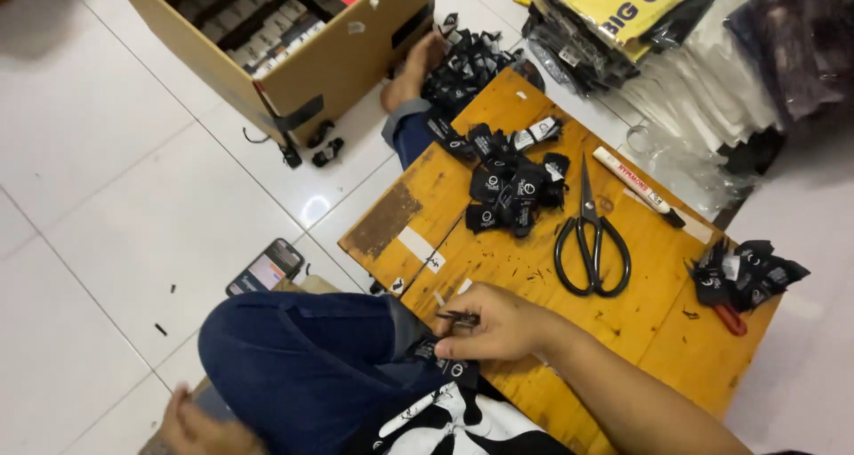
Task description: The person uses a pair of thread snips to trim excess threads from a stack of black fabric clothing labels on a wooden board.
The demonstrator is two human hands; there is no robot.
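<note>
Head view: a small black snipper (pixel 458 317) is pinched in the right hand (pixel 498 323), closed around it at the near edge of the low wooden table (pixel 658 330). Black scissors (pixel 592 237) lie farther back on that table, beside a heap of black labels (pixel 511 184). Left hand (pixel 191 424) rests off the table's near-left corner; whether it grips anything cannot be told.

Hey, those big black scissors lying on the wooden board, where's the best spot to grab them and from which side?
Grip the black scissors by the two loop handles, which lie at the near end toward the person; the closed blades point away. Come from above on the near side, since they lie flat with bare wooden board around the loops. The right hand is nearest; it pinches a small dark tool.
</note>
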